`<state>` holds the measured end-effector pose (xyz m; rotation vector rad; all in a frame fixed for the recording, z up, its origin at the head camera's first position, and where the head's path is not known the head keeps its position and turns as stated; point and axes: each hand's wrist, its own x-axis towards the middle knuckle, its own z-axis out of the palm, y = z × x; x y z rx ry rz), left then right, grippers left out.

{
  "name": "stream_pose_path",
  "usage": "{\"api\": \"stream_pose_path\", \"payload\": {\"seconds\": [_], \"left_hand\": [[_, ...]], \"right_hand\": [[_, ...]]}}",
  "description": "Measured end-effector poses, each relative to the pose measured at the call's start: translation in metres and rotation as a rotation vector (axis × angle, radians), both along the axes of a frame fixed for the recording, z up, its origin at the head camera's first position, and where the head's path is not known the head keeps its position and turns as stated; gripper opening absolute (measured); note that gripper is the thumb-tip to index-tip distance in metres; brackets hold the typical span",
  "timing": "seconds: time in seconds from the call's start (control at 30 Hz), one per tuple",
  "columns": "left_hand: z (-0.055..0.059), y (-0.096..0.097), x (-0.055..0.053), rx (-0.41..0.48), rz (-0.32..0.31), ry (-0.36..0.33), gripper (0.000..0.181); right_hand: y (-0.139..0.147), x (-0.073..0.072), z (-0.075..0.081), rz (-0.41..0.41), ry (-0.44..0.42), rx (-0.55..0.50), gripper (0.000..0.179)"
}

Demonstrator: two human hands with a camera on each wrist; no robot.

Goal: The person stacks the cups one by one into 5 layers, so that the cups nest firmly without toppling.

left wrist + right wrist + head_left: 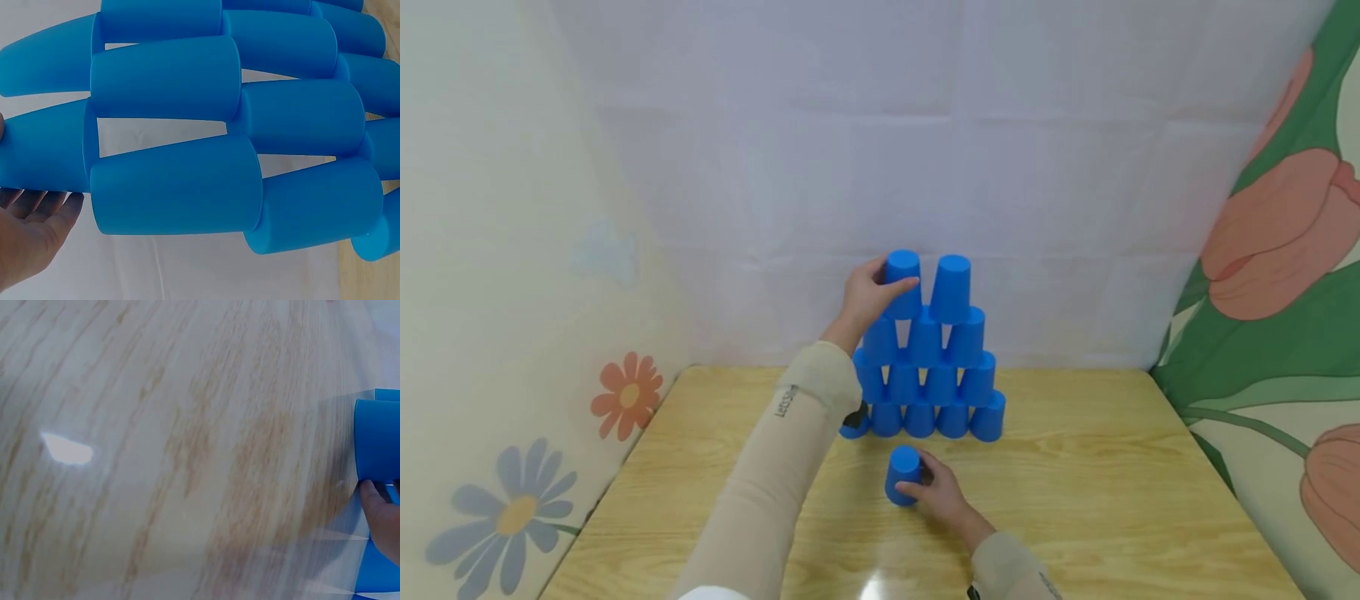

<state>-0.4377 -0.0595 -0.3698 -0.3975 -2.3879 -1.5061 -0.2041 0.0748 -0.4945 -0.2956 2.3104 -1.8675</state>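
Observation:
Blue cups stand upside down in a stacked pyramid of several rows (925,343) toward the back of the table. My left hand (867,298) grips the left cup (904,265) of the top row, thumb across its front. In the left wrist view that cup (44,150) rests on the row below, with fingers under its side. Beside it stands the other top cup (953,287). In front of the pyramid, my right hand (942,492) holds a single upside-down blue cup (902,475) at the table. The right wrist view shows only part of this cup (381,440) and hand (384,519).
The wood-grain table (1075,500) extends on both sides of the pyramid. A white cloth (1037,167) hangs behind it. Flower-patterned panels stand at the left (490,292) and right (1285,350). The left forearm hides part of the pyramid's lower left side.

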Motion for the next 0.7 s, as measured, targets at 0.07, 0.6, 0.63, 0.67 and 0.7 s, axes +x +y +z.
{"api": "stream_pose_path", "payload": {"seconds": [0.07,0.6,0.63,0.67,0.7], "left_hand": [[0.002,0.0,0.001,-0.01,-0.004,-0.003,0.063],[0.072,0.003,0.089,0.053,-0.055,-0.17,0.066],[0.072,0.003,0.089,0.053,-0.057,-0.172,0.067],[0.073,0.003,0.089,0.056,-0.06,-0.174,0.068],[0.074,0.003,0.09,0.058,-0.063,-0.174,0.068]], "right_hand": [[0.001,-0.004,-0.007,0.0,-0.007,-0.006,0.052],[0.001,-0.013,-0.029,-0.001,-0.017,0.006,0.058],[0.001,-0.012,-0.025,-0.001,-0.016,0.003,0.057],[0.001,-0.01,-0.022,-0.001,-0.013,0.001,0.056],[0.001,-0.009,-0.019,-0.001,-0.009,0.0,0.055]]}}
